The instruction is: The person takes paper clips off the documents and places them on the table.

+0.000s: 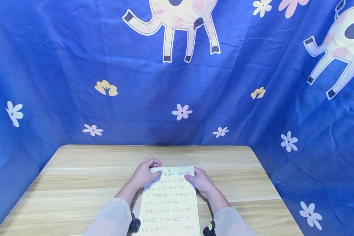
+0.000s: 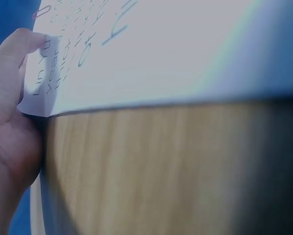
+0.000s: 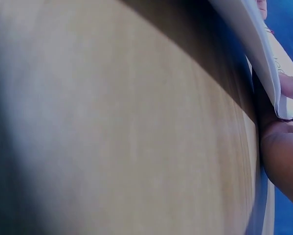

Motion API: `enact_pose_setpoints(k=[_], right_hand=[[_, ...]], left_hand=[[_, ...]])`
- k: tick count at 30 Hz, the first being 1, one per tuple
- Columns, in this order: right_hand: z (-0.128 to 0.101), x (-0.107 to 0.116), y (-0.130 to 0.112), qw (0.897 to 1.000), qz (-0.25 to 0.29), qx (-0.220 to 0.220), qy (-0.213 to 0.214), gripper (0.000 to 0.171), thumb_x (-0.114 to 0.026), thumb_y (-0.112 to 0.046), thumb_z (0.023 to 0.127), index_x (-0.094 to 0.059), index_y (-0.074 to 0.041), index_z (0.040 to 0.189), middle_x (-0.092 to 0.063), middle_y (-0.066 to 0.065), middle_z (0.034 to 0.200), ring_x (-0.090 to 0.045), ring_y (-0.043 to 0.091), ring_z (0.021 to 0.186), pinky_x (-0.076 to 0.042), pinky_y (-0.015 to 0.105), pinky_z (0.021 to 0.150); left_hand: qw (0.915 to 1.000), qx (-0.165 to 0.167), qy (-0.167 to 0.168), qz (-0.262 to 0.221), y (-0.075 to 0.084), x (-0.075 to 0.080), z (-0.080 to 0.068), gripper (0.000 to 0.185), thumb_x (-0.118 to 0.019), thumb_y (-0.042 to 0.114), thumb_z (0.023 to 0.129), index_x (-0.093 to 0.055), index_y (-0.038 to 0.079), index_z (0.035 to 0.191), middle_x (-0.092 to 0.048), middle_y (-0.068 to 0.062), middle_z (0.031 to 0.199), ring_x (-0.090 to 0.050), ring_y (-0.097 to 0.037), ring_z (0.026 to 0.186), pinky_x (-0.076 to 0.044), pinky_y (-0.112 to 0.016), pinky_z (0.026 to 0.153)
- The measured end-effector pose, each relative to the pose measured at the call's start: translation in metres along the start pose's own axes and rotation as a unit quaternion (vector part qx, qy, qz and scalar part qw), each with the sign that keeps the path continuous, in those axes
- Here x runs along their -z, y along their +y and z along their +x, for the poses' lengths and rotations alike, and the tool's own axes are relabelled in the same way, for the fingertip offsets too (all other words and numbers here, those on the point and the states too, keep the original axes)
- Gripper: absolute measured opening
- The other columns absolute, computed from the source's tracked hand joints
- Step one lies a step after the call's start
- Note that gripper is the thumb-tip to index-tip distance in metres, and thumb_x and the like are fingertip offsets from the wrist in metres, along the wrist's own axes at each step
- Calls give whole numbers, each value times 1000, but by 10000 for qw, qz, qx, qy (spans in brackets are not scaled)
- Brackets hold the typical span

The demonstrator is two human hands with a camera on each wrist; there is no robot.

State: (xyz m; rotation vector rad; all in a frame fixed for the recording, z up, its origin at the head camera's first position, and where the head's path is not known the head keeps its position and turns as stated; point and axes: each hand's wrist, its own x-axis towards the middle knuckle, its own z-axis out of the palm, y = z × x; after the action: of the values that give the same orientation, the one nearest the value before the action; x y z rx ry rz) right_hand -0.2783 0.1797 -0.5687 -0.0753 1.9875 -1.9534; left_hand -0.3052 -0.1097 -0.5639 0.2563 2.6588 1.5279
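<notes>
Printed paper sheets (image 1: 168, 199), with large dark text on the top page, are held up over the table. At the top left corner my left hand (image 1: 146, 173) pinches them, thumb on the printed face and fingers behind. My right hand (image 1: 202, 181) grips the upper right edge, its thumb also on the front. A small paper clip (image 1: 168, 168) sits on the top edge between the hands; in the left wrist view this clip (image 2: 41, 12) looks reddish. The corner under the left thumb bends. In the right wrist view, the paper's edge (image 3: 263, 58) shows layers.
A light wood-grain table (image 1: 88, 183) with rounded far corners lies beneath the hands. Behind it and along both sides hangs a blue cloth (image 1: 141, 108) with flowers and spotted animals. Dark wrist devices (image 1: 134, 224) sit at the sleeve cuffs.
</notes>
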Motion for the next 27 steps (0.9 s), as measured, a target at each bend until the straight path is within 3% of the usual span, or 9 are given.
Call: enact_pose_setpoints(k=[13,23,27], right_hand=[[-2,-2,0,9999,-115,94,-39,34,-63,-11,107,-66,0,139,-79,16,128,-81,20,104,-67,30,92],[-5,-2,-1,9998,25,127,-141,37,-63,-12,108,-64,2,141,-78,17,130,-81,19,106,-66,29,94],[-3,-1,0,9999,-29,120,-92,36,-63,-12,107,-64,1,141,-79,16,129,-80,20,106,-66,29,95]], left_hand=[[9994,42,231,-257,-2,6,-2,30,-83,14,93,-73,13,122,-76,-1,110,-67,-12,102,-55,-26,96],[9989,24,463,-102,-8,11,-6,30,-83,16,94,-73,14,122,-77,-4,116,-71,-18,111,-56,-41,108],[9984,-90,541,121,-9,18,-9,30,-83,18,94,-73,15,123,-78,-3,116,-71,-20,112,-57,-38,104]])
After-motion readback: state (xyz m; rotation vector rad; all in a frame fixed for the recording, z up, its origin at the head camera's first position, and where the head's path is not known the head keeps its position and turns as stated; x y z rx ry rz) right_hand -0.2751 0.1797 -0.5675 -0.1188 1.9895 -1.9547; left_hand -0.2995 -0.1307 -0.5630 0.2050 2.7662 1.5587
